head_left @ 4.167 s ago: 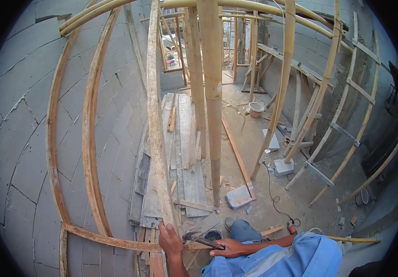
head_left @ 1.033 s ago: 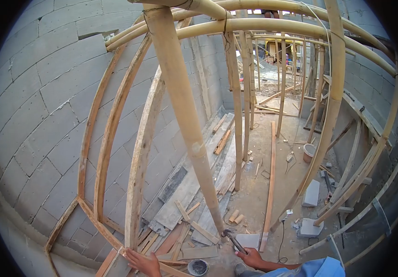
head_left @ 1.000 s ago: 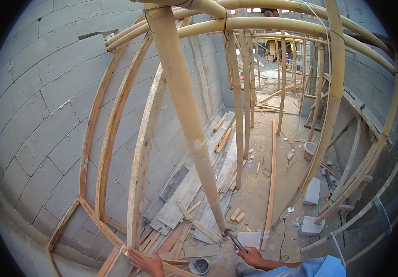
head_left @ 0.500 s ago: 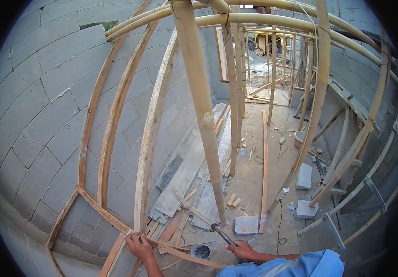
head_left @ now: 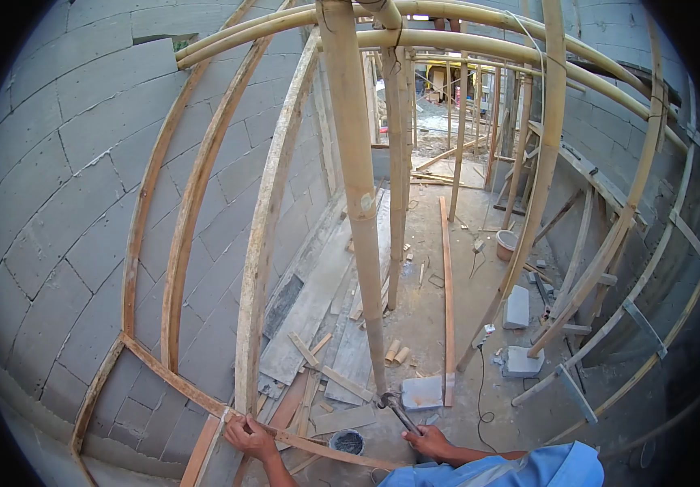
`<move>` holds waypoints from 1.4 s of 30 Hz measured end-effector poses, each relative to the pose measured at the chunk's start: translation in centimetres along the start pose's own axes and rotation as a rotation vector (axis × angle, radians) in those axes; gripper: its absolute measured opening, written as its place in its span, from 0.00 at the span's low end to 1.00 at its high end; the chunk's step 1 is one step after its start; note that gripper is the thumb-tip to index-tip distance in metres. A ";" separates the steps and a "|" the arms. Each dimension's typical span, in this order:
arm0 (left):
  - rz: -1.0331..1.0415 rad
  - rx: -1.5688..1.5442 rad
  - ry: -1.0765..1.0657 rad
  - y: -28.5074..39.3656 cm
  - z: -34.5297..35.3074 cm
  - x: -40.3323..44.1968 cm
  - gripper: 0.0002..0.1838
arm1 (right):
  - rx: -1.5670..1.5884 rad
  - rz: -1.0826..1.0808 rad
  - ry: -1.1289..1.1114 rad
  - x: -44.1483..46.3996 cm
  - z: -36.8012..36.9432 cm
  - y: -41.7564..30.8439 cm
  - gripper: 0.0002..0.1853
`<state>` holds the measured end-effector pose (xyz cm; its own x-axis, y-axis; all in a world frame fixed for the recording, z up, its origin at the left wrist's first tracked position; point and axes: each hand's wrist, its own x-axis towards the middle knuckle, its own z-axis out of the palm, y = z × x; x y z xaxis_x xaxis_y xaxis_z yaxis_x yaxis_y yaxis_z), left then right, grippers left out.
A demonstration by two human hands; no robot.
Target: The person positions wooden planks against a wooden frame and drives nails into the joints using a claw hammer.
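Note:
My right hand (head_left: pixel 429 443) is closed around the handle of a hammer (head_left: pixel 403 415), its head pointing up and away from me near the foot of a bamboo pole. My left hand (head_left: pixel 251 437) is closed at a joint of thin wooden battens (head_left: pixel 184 388), fingers pressed against the wood. Whether a nail is pinched there is too small to see. Rising just above that hand is a pale, cement-stained upright board (head_left: pixel 259 268). Another batten (head_left: pixel 334 453) runs from the joint toward my body, below the hammer.
Bamboo poles (head_left: pixel 358 195) stand ahead and cross overhead. A grey block wall (head_left: pixel 82 203) is at left. Planks (head_left: pixel 305 300) and offcuts litter the floor. A small bucket (head_left: pixel 347 442), white blocks (head_left: pixel 422 393), a long batten (head_left: pixel 446 308) and a cable (head_left: pixel 484 418) lie around.
The camera view has turned slightly, so the far scene sits further left. My right hand and the hammer appear a little further right; both hands keep their grips.

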<state>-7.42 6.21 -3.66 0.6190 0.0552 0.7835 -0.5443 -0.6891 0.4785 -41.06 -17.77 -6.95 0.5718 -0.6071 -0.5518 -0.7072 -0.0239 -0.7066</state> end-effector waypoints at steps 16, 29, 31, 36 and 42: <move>-0.002 -0.122 0.057 -0.7 0.4 -0.3 0.07 | -0.150 -0.321 -0.033 3.4 5.1 1.6 0.25; 0.093 -0.055 0.026 -2.0 0.7 -0.7 0.07 | -0.050 -0.381 0.009 4.6 5.9 1.5 0.22; 0.112 -0.043 0.023 -2.1 0.5 -0.8 0.07 | -0.052 -0.430 0.016 4.5 6.2 2.1 0.22; 0.121 -0.054 0.014 -1.8 0.4 -0.6 0.07 | -0.078 -0.327 -0.043 4.5 5.8 2.3 0.22; 0.097 -0.076 -0.013 -1.8 0.2 -0.5 0.08 | -0.082 -0.167 -0.068 2.8 5.6 0.2 0.24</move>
<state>-6.60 7.27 -5.01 0.5681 -0.0185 0.8228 -0.6428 -0.6343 0.4295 -37.29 -14.98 -11.10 0.7090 -0.5339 -0.4607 -0.6300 -0.1860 -0.7540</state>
